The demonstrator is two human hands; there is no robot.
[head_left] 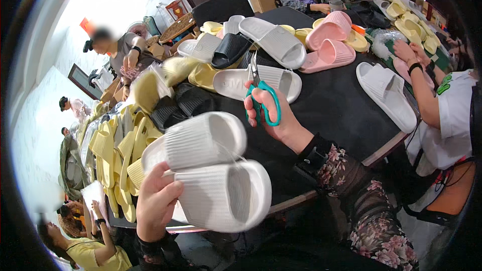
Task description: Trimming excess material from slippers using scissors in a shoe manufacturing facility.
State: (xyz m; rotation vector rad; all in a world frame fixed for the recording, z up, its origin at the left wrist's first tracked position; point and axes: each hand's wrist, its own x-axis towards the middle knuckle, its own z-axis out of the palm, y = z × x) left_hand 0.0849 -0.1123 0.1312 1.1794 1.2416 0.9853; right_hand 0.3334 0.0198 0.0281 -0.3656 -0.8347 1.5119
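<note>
A pair of white slide slippers [217, 195] is gripped by the toe end in my left hand [156, 201], near the table's front edge. One slipper sits above the other, and a thin clear strand shows between them near their openings. Closed around the teal handles of a pair of scissors [255, 74] is my right hand [282, 120], its blades pointing up and away from me. Just behind the blades lie a white slipper [226, 81] and a white-and-grey one [278, 45] on the black table.
Pink slippers [329, 56], a black slipper [230, 50] and a white pair [386, 95] lie on the black tabletop [331, 105]. Yellow slippers [125, 145] are heaped at left. People work around the table; one at right has hands [409, 52] on a pink slipper.
</note>
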